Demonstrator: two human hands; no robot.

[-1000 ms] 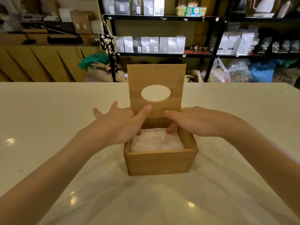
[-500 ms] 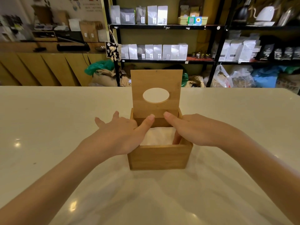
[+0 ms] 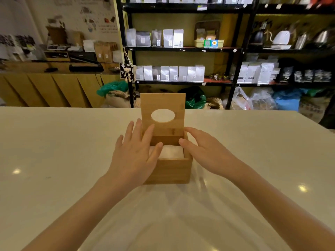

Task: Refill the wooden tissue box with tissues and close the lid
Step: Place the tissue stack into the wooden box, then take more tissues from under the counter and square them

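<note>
On the pale desk (image 3: pixel 54 151) the wooden tissue box (image 3: pixel 168 171) sits mid-scene, lid (image 3: pixel 162 115) upright at its far edge, white tissues (image 3: pixel 171 151) inside, left hand (image 3: pixel 135 156) and right hand (image 3: pixel 206 153) flanking it, fingers spread, holding nothing.

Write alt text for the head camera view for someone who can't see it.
Two bare hands, left hand and right hand, hover open over a wooden tissue box on a pale table. White tissues fill it; its lid stands upright.
</note>
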